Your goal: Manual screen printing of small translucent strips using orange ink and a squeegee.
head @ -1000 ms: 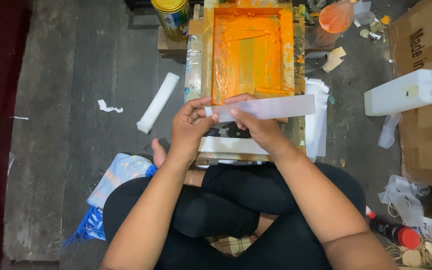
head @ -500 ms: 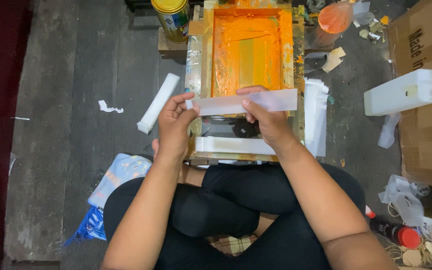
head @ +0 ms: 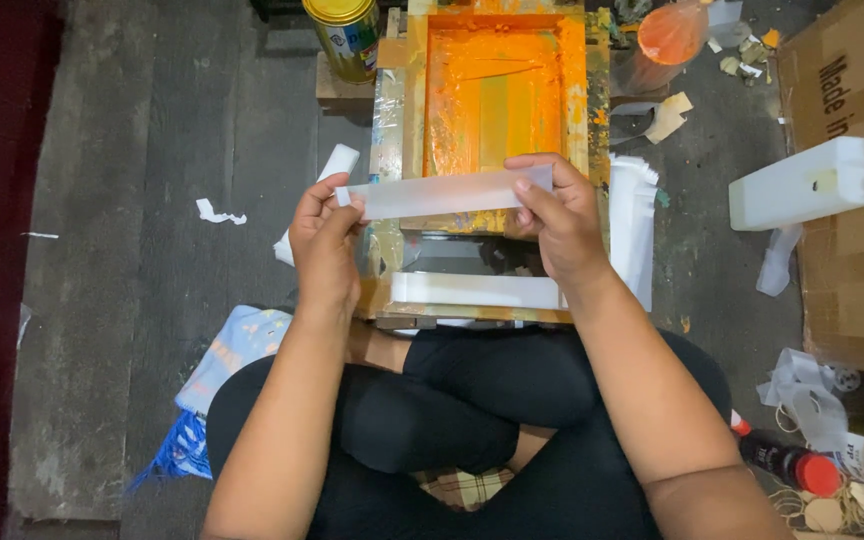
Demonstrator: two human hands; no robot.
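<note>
Both hands had carried the white strip (head: 444, 192) a little farther out over the orange screen frame (head: 493, 90) than half a second earlier, and it was stretched level between them. Her left hand (head: 324, 240) pinched the strip's left end while the right hand (head: 555, 215) gripped its right end, above a second white strip (head: 477, 290) lying on the frame's near edge. A white jug (head: 807, 183) lay on the floor at right, a yellow can (head: 344, 36) stood far left of the frame.
</note>
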